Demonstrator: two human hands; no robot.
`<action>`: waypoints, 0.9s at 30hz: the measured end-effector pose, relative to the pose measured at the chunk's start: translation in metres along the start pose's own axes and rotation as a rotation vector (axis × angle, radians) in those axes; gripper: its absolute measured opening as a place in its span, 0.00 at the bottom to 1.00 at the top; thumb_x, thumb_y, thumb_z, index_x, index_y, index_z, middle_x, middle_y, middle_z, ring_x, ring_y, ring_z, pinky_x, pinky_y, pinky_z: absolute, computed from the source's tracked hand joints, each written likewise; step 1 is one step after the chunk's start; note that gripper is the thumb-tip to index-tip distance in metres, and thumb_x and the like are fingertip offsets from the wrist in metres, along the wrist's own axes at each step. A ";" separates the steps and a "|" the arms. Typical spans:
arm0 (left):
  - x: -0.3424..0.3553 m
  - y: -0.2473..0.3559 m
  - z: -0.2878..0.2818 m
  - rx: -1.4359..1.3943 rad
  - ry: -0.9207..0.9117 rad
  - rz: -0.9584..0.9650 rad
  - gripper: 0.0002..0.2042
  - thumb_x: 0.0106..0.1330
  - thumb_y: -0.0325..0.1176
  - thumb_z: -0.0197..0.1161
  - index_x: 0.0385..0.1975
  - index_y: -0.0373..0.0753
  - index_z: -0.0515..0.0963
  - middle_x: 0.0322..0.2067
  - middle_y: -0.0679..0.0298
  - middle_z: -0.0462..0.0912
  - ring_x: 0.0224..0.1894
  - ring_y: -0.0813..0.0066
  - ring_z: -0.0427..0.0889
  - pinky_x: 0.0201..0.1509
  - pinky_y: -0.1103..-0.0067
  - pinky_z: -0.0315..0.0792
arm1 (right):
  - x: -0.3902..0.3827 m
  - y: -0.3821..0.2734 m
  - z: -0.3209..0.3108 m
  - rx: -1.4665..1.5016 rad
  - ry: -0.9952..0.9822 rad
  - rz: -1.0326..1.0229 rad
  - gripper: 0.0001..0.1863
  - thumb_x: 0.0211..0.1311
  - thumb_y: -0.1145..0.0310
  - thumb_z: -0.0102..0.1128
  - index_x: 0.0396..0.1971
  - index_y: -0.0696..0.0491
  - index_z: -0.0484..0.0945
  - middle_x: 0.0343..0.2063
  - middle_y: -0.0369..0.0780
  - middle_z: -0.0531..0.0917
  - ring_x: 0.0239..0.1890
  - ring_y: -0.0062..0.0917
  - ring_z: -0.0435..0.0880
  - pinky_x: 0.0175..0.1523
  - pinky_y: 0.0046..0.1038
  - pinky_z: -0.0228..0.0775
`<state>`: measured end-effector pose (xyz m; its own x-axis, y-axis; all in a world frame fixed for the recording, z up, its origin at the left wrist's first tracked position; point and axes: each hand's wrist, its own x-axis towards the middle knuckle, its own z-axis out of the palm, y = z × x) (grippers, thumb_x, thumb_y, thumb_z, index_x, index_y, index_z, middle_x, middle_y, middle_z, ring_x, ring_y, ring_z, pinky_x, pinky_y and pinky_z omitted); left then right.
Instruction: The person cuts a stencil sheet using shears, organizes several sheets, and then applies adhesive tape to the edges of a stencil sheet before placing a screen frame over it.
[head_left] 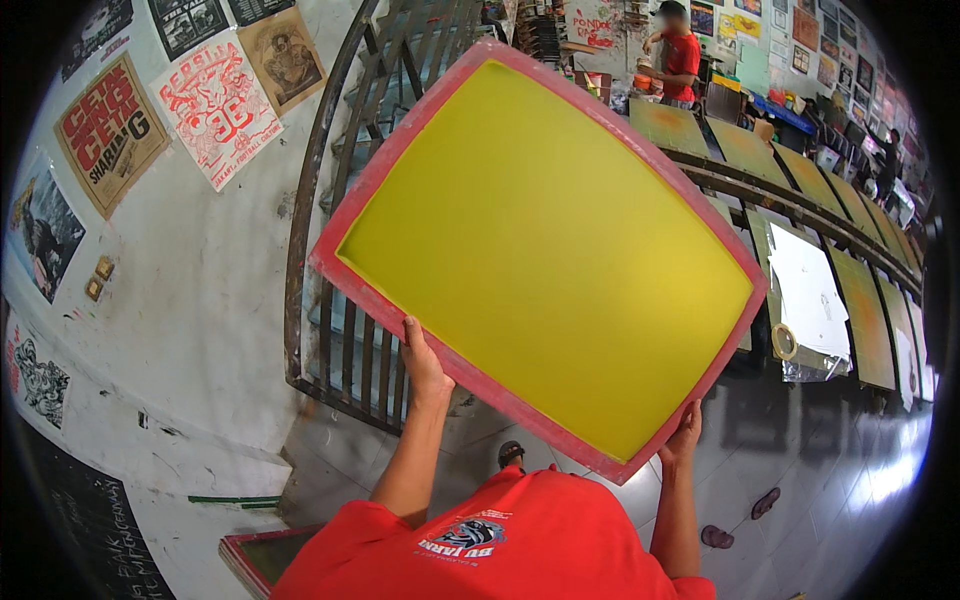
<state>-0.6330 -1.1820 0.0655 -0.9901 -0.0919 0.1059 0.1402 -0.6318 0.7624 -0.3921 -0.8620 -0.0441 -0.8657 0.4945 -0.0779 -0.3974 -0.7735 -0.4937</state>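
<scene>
A large screen-printing frame (560, 240) fills the middle of the view, with a yellow-green coated mesh inside a worn red border. It is held up in front of me, tilted, one corner pointing to the upper left. My left hand (424, 368) grips its lower left edge, thumb on the near face. Near the bottom right corner my right hand (682, 434) is closed round the border. The fingers of both hands are partly hidden behind the frame.
A dark metal stair railing (300, 250) stands behind the frame, beside a wall with posters. To the right run rows of printing boards (860, 310), with white paper (806, 285) and a tape roll (785, 342). Slippers (716, 537) lie on the tiles. A person in red (682, 60) works at the back.
</scene>
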 end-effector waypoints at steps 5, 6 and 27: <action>0.013 -0.013 -0.001 -0.015 -0.023 -0.054 0.33 0.68 0.57 0.45 0.64 0.39 0.54 0.59 0.57 0.64 0.59 0.64 0.67 0.58 0.67 0.67 | -0.007 -0.012 0.010 -0.153 0.102 -0.175 0.30 0.63 0.50 0.53 0.60 0.52 0.62 0.56 0.38 0.71 0.56 0.29 0.70 0.59 0.35 0.64; 0.022 -0.015 0.002 -0.059 -0.052 -0.081 0.34 0.67 0.60 0.44 0.64 0.40 0.54 0.60 0.57 0.63 0.59 0.63 0.67 0.59 0.67 0.66 | -0.007 -0.017 0.016 -0.201 0.102 -0.232 0.31 0.63 0.52 0.55 0.60 0.52 0.62 0.56 0.38 0.71 0.56 0.28 0.70 0.59 0.34 0.64; 0.031 0.233 0.014 0.491 -0.239 -0.239 0.27 0.67 0.46 0.54 0.58 0.31 0.65 0.53 0.53 0.74 0.50 0.62 0.76 0.54 0.72 0.71 | 0.004 -0.034 0.243 -1.645 -0.644 -1.999 0.09 0.48 0.63 0.57 0.30 0.47 0.72 0.21 0.29 0.68 0.24 0.17 0.71 0.28 0.19 0.65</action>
<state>-0.6308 -1.3212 0.2549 -0.9752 0.2211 -0.0076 -0.0481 -0.1783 0.9828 -0.4562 -0.9301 0.1823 -0.1267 -0.4274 0.8952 -0.2481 0.8874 0.3885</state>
